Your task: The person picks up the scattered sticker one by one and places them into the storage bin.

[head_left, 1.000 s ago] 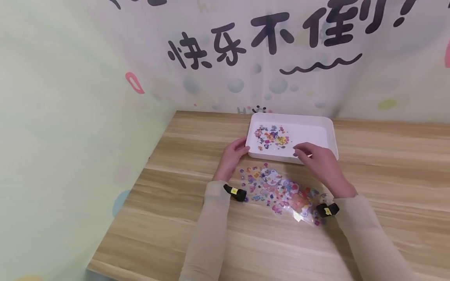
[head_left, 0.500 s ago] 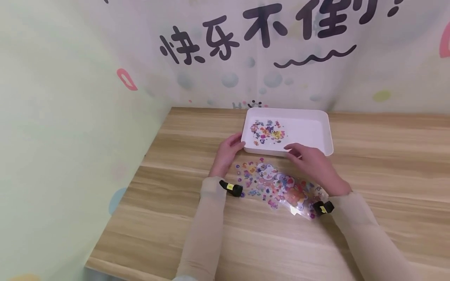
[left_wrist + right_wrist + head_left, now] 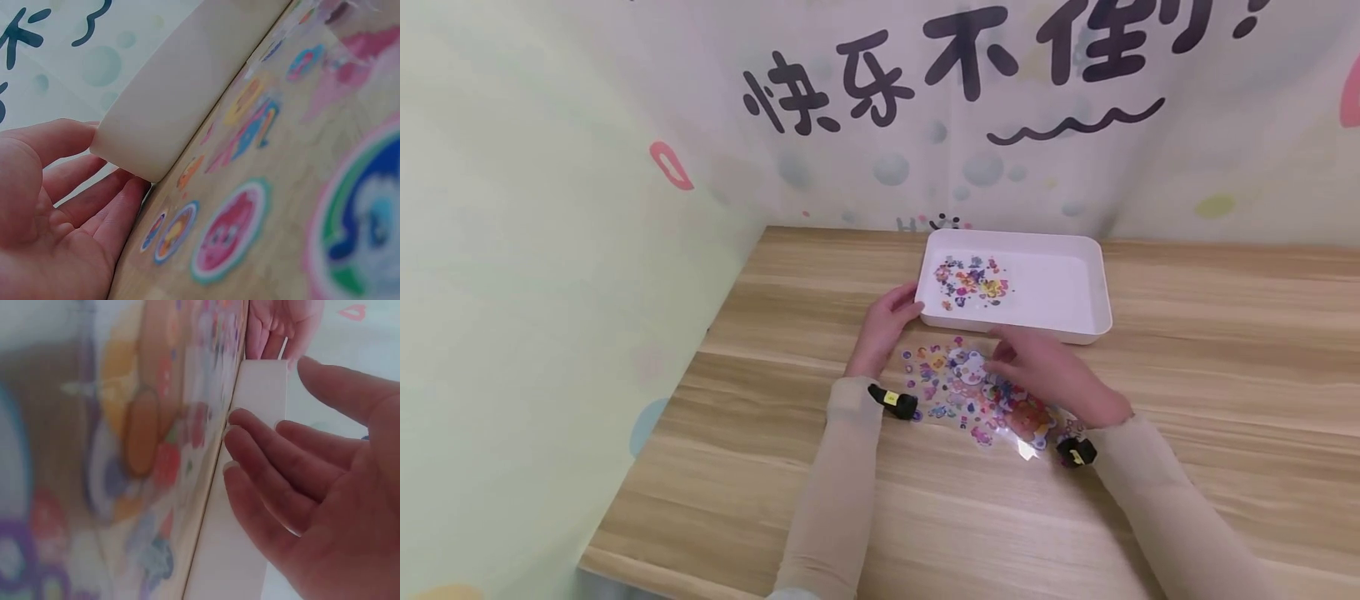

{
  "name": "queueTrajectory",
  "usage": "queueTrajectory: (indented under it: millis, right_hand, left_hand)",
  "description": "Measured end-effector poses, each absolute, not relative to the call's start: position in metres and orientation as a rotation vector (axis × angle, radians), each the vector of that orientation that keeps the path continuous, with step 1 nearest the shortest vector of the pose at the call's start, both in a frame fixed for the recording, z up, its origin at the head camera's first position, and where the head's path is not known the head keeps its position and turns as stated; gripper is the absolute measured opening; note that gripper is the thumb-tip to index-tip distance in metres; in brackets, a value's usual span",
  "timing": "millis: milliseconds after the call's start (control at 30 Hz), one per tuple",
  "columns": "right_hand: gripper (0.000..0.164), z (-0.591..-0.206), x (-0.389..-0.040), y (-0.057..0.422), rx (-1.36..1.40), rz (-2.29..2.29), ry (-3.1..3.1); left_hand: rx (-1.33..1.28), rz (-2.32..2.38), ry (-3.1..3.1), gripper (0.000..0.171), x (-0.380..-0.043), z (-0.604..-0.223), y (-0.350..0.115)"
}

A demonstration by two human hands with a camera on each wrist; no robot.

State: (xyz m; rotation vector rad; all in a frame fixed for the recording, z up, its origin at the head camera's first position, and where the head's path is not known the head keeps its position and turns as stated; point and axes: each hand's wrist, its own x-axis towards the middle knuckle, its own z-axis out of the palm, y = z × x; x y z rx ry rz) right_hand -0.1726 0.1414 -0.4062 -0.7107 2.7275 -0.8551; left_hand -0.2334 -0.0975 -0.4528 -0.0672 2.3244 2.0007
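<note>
My left hand [image 3: 880, 332] rests at the near left corner of a white tray [image 3: 1052, 327]. In the left wrist view its thumb and relaxed fingers [image 3: 119, 194] touch the corner of the tray. Just in front of the tray lies a clear sheet of cartoon stickers [image 3: 940, 387]. My right hand [image 3: 1048, 371] is over the far right part of that sheet, fingers loosely bent and nothing between them. In the right wrist view its fingertips are close by the tray's front wall [image 3: 231, 550]. Part of the sheet is hidden under this hand.
Small colourful stickers [image 3: 973, 282] lie in the left half of the tray. The wooden table [image 3: 737, 458] meets a printed wall cloth [image 3: 842, 175] behind the tray, and a pale cloth [image 3: 550, 250] hangs along the left side.
My right hand has moved from the tray's front rim toward me and left, over the sticker sheet. My left hand has stayed at the tray corner. The head view has shifted slightly.
</note>
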Motion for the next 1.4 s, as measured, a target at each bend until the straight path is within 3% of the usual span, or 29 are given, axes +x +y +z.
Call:
queueTrajectory:
  millis: [367, 600, 767, 1133, 1400]
  right_hand:
    - [0.076, -0.409, -0.16, 0.127, -0.645, -0.593, 2.736]
    - [0.06, -0.411, -0.153, 0.121, -0.666, -0.398, 2.789]
    - [0.057, -0.411, -0.149, 0.118, -0.694, -0.358, 2.83]
    - [0.08, -0.415, -0.153, 0.124, -0.689, -0.301, 2.904]
    - [0.07, -0.414, -0.155, 0.127, -0.648, -0.356, 2.863]
  left_hand:
    - [-0.063, 1.993, 2.329, 0.043, -0.234, -0.453, -0.097]
    - [-0.072, 1.981, 2.343, 0.042, -0.233, -0.452, -0.097]
    - [-0.069, 1.982, 2.345, 0.042, -0.233, -0.453, -0.097]
    - [-0.07, 1.979, 2.353, 0.042, -0.233, -0.452, -0.097]
    - [-0.066, 1.997, 2.293, 0.044, -0.231, -0.445, -0.098]
